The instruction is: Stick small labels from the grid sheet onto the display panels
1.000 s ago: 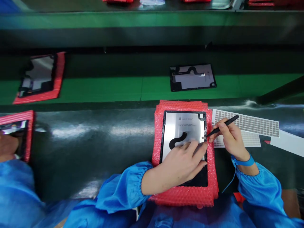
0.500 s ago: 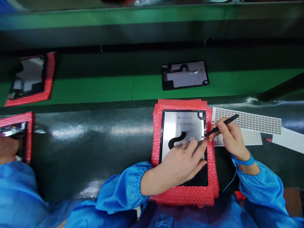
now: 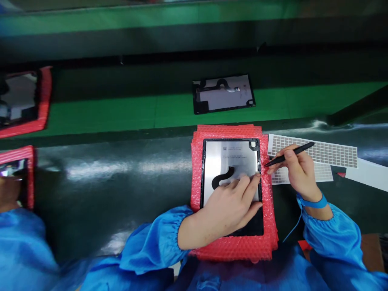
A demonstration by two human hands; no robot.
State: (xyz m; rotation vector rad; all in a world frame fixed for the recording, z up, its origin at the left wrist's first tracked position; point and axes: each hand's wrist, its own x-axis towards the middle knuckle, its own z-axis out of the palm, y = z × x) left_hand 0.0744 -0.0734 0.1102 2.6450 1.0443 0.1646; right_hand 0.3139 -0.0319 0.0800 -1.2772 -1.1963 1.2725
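A tablet back panel with a silver plate and a black curved cable lies on a stack of red bubble wrap. My left hand rests flat on the panel, fingers stretched toward its right edge. My right hand pinches black tweezers, whose tip points at the panel's right edge just above my left fingertips. A blue wrist strap circles my right wrist.
White sticker sheets lie right of the panel. Another panel sits on the green conveyor belt, and a red-wrapped one at far left. A co-worker's hand and blue sleeve are at left.
The panels on the belt have drifted left. My right hand lifted the tweezers slightly up and right off the panel's edge; my left hand stays on the panel.
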